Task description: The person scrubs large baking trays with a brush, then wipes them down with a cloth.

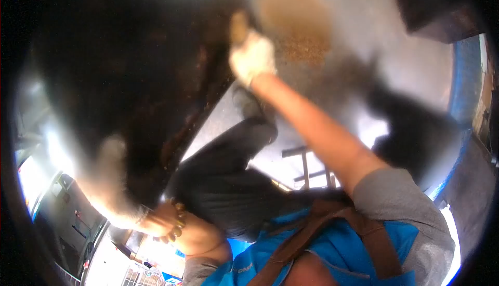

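A large dark, brownish slab (pixel 140 78) fills the left half of the head view, its long edge running down toward my leg. My right hand (pixel 253 57), in a pale glove, is closed around a short brown, wooden-looking handle (pixel 239 27) at that edge. What the handle belongs to is lost against the dark surface. At the lower left my left hand (pixel 106 195), also pale-gloved, lies along the slab's near side. Motion smears its fingers. A beaded bracelet (pixel 178 219) circles the left wrist.
Brown dust or shavings (pixel 304 42) lie on the grey floor (pixel 358 31) beyond my right hand. My bent leg (pixel 223 166) in dark trousers is close under the slab. A dark box-like block (pixel 442 21) stands at upper right, and a wire basket (pixel 140 274) at bottom left.
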Motion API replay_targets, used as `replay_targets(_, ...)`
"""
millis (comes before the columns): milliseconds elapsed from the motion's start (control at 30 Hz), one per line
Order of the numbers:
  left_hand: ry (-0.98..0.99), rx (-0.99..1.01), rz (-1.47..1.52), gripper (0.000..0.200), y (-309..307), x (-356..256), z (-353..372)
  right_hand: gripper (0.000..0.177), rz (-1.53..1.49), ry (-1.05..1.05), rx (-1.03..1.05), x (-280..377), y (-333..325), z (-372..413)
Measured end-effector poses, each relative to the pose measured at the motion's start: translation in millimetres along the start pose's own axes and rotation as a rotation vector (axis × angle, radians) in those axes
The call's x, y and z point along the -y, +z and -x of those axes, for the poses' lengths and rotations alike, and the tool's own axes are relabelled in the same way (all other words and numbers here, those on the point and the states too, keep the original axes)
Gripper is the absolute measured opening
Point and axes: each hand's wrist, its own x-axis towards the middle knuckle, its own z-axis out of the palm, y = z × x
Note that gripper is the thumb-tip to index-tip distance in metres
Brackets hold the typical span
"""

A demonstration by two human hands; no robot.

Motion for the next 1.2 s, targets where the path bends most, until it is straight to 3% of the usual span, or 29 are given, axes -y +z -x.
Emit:
replay_targets(33,0.005,0.008,-0.018,0.073,10,0,2,0.036,0.058,-0.011,-0.106,-51,38,-39)
replay_targets(67,0.001,0.021,-0.037,0.073,20,1,5,0.038,-0.068,0.164,-0.007,-74,40,-63)
replay_targets(100,-0.034,0.075,-0.054,0.073,32,2,2,0.040,0.023,0.153,0.062,-125,66,-59)
replay_targets(133,-0.033,0.091,-0.056,0.072,43,4,3,0.039,-0.085,0.232,0.104,-142,74,-68)
replay_targets(200,-0.022,0.089,-0.062,0.071,53,6,8,0.037,-0.122,0.177,0.127,-121,58,-73)
replay_targets(233,-0.037,0.102,-0.069,0.071,54,7,8,0.035,-0.024,0.113,0.140,-95,29,-31)
replay_targets(333,-0.050,0.083,-0.066,0.069,46,8,3,0.028,-0.421,0.307,0.157,-13,-58,51)
replay_targets(400,-0.039,0.056,-0.058,0.069,37,8,-7,0.020,-1.121,0.429,0.189,10,-55,80)
replay_targets(433,-0.032,0.038,-0.056,0.068,30,9,-16,0.016,-1.226,0.440,0.279,26,-62,89)
replay_targets(500,-0.011,-0.007,-0.071,0.067,13,8,-35,0.015,-0.993,0.269,0.223,67,-80,96)
replay_targets(600,0.125,-0.036,-0.259,0.066,-14,4,-47,0.016,-1.172,0.180,0.160,62,-41,66)
replay_targets(633,0.075,-0.117,-0.277,0.066,-8,6,-19,0.016,-0.481,0.100,0.001,60,-53,49)
replay_targets(700,0.003,-0.224,-0.275,0.066,-2,7,11,0.013,-0.927,0.342,0.065,-21,-19,38)
replay_targets(733,0.008,-0.242,-0.269,0.066,-4,9,11,0.012,-0.847,0.229,0.039,-62,21,15)
replay_targets(833,0.037,-0.252,-0.278,0.066,-6,8,11,0.011,-1.027,0.208,0.085,-12,-14,46)
replay_targets(867,0.041,-0.247,-0.282,0.066,-3,7,9,0.015,-1.277,0.194,0.168,1,-13,61)
replay_targets(900,0.045,-0.251,-0.285,0.066,-2,7,8,0.018,-0.872,0.015,0.164,30,-46,83)
replay_targets(933,0.052,-0.256,-0.286,0.066,-1,7,9,0.017,-1.026,-0.081,0.168,45,-44,104)
replay_targets(1000,0.061,-0.254,-0.282,0.066,3,9,3,0.016,-0.945,-0.345,0.021,80,-60,133)
replay_targets(1100,0.084,-0.271,-0.285,0.066,6,12,0,0.016,-0.548,-0.606,-0.167,86,-65,116)
replay_targets(1167,0.088,-0.281,-0.302,0.065,5,13,2,0.015,-0.617,-0.247,0.043,66,-53,87)
replay_targets(1200,0.091,-0.290,-0.310,0.065,4,12,2,0.013,-0.514,-0.202,0.011,47,-41,59)
